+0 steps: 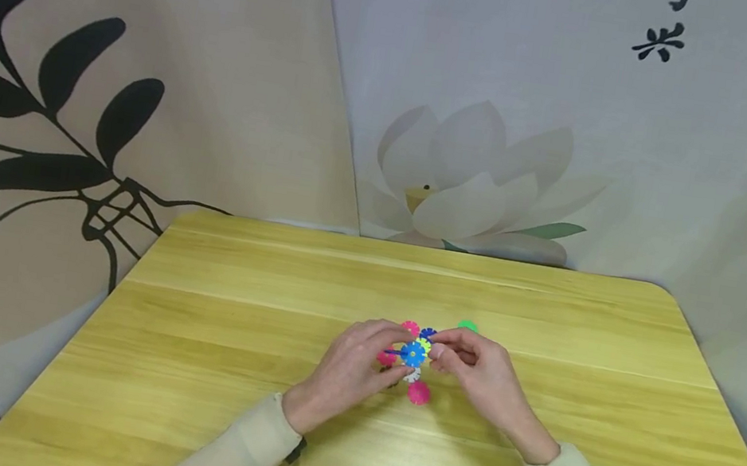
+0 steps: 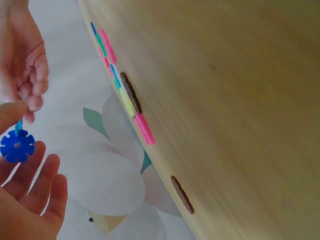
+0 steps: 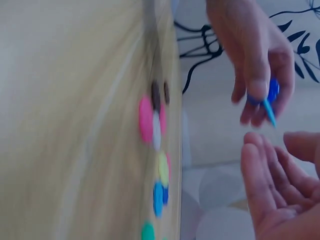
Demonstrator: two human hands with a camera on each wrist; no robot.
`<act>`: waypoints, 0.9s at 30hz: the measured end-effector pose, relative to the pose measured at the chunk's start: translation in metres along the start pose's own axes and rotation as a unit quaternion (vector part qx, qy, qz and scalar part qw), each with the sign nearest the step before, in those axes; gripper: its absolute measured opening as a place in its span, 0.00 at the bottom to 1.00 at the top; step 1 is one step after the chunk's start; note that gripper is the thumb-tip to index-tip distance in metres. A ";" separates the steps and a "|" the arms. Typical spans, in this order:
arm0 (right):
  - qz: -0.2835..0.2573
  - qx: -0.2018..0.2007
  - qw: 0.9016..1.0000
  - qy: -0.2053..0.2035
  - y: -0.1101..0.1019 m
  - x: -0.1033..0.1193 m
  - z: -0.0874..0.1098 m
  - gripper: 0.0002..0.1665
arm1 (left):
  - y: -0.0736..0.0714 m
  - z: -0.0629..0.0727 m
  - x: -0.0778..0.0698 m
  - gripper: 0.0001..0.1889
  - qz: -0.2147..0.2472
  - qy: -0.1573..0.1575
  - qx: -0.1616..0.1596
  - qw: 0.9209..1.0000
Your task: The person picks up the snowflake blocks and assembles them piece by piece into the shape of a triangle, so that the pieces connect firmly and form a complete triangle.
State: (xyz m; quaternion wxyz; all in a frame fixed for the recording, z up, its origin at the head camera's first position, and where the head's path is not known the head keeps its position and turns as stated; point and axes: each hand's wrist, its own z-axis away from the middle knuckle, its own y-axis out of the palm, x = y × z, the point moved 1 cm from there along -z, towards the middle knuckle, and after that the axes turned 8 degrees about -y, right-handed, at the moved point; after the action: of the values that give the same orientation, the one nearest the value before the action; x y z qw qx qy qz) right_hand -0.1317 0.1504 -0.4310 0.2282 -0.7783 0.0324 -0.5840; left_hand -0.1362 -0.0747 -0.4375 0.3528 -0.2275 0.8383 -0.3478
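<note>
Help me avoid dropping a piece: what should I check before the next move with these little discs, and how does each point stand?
1. Left hand has hold of the dark blue disc and light blue disc: ok.
2. Held pair raised off the table: ok, by both wrist views.
3. Those two firmly slotted together: cannot tell; they appear to meet, but the joint's depth does not show.
4. Right hand free: ok; no piece shows in it.
5. Loose discs fully visible in the head view: not ok; the light blue disc partly covers the yellow disc.
</note>
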 end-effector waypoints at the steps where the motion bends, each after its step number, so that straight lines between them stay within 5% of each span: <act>1: 0.022 -0.002 1.000 -0.005 -0.003 -0.002 0.000 0.13 | 0.000 0.000 0.001 0.23 -0.001 -0.004 0.001 1.000; 8: 0.167 0.011 0.985 -0.030 -0.030 -0.018 -0.002 0.10 | -0.006 0.002 0.005 0.20 -0.012 -0.037 0.020 0.999; 27: 0.290 0.141 0.942 -0.094 -0.071 -0.046 -0.012 0.14 | -0.014 0.005 0.010 0.21 -0.010 -0.058 0.026 0.998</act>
State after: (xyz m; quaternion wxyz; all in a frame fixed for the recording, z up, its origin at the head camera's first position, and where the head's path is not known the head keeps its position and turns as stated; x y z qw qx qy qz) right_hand -0.1726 0.2246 -0.4412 0.4971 -0.7462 0.1524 -0.4157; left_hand -0.1369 -0.0924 -0.4340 0.4031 -0.2464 0.8047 -0.3595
